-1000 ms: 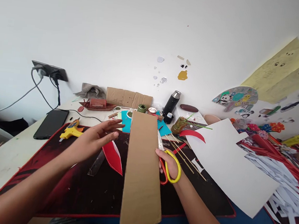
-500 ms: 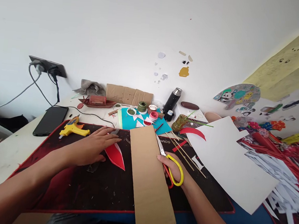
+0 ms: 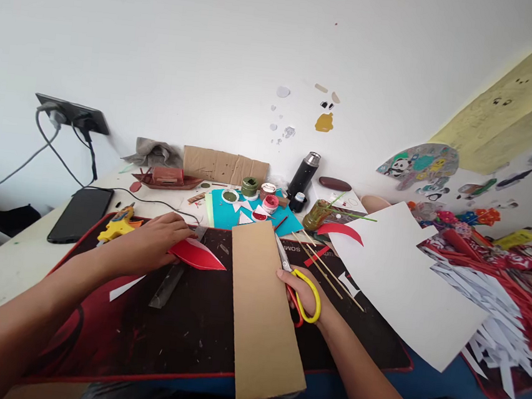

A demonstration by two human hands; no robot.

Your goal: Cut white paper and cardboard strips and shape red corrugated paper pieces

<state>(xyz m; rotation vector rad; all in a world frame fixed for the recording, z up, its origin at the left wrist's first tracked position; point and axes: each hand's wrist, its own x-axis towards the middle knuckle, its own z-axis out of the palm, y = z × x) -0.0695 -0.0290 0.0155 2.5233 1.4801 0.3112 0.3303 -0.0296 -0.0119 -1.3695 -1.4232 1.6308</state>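
My left hand grips a pointed red paper cutout with a pale edge, its tip toward the cardboard strip. A white paper end sticks out below that wrist. Under the hand a clear ruler lies slantwise on the mat. My right hand is closed around scissors with a yellow and a red handle, blades pointing away from me along the cardboard. That hand also touches the right edge of the long brown cardboard strip; some of its fingers are hidden.
The dark mat bears thin sticks and a large white sheet. A yellow glue gun and a phone are at the left. Paint jars, a flask and a model boat stand behind; paper strips heap at the right.
My left hand has closed on the red cutout and shifted it up and left, turning its tip to the right. The ruler now shows more. My right hand keeps the scissors.
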